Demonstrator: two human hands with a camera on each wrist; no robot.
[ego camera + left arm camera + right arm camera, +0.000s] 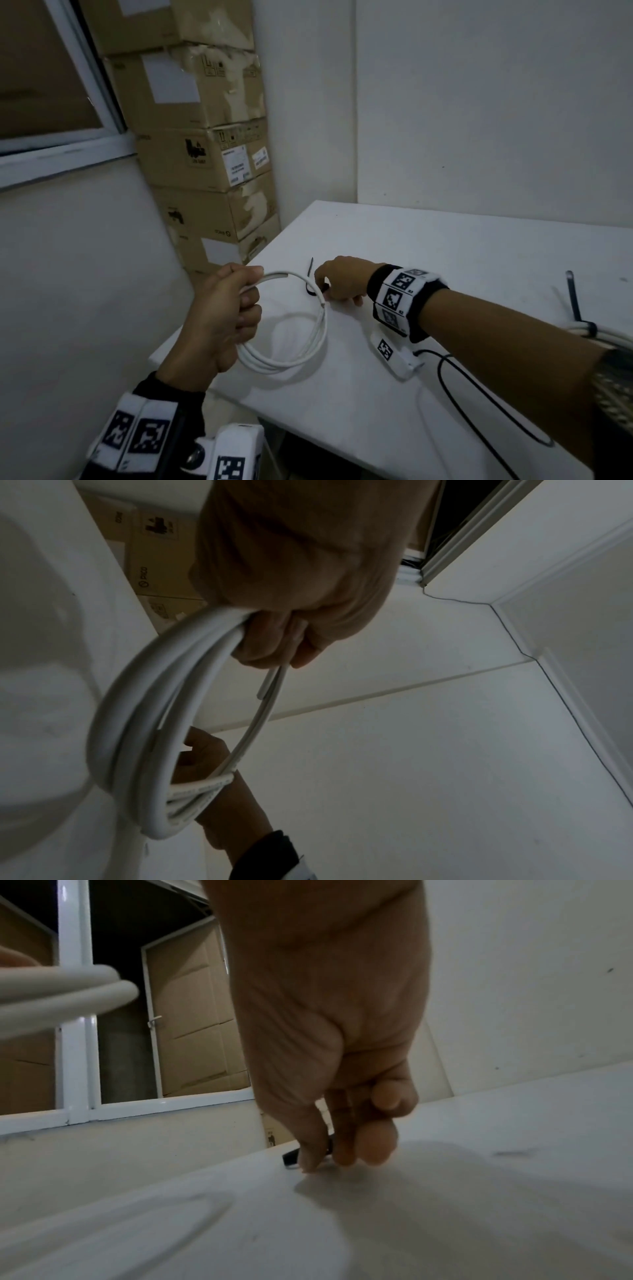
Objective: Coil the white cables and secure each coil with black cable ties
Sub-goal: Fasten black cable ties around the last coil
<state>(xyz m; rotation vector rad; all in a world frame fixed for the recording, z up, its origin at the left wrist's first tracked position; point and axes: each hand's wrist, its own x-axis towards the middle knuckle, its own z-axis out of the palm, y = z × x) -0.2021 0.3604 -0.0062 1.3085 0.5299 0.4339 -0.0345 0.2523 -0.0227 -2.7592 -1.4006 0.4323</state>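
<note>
Walls (479, 102) of plain white close in a corner behind a white table (445, 260), whose top is matte, faintly scuffed and lit dimly. Left of the table a stack of worn cardboard boxes (202, 154) rises against the wall, and further left a white-framed window (65, 150) shows more brown cartons behind its glass.

Over the table's near left corner the left hand (222, 315) is clenched around a coil (294, 342) of white cable, several loops gathered in the fist; the coil hangs above the top and casts a round shadow there. In the left wrist view one loose cable end sticks out below the fingers (274, 637).

Just beyond the coil the right hand (342, 284) reaches down to the table, thumb and fingertips pinching a black tie (311, 279) that lies on the surface; the right wrist view shows the tie's end (291, 1157) beside the thumb.

Near the right edge another white coil (613, 332), already bound with a black tie (575, 298), rests on the table. A thin black wire (479, 404) loops across the near side beside a small white device (394, 356).
</note>
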